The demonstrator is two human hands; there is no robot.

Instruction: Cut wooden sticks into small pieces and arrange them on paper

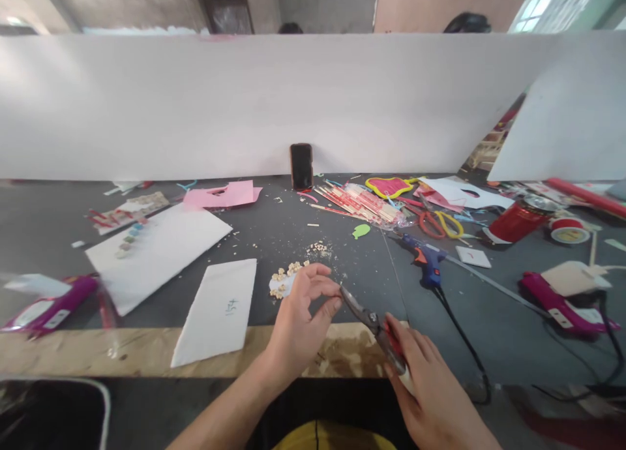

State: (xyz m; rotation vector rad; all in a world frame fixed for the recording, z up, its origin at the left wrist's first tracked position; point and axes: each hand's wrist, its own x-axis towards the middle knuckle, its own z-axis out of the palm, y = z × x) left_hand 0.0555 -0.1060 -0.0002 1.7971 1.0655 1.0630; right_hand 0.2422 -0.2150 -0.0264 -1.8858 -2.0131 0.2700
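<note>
My right hand is wrapped round the handles of metal cutters, whose jaws point up and left. Close to the tips of the jaws is my left hand, its thumb and fingers pinched; what they hold is too small to make out. Just beyond my left hand, small beige pieces sit around a white scrap. More tiny bits lie scattered on the dark table.
Wooden sticks, scissors, a blue glue gun and a red can lie right. A phone leans on the white partition. White boards are left.
</note>
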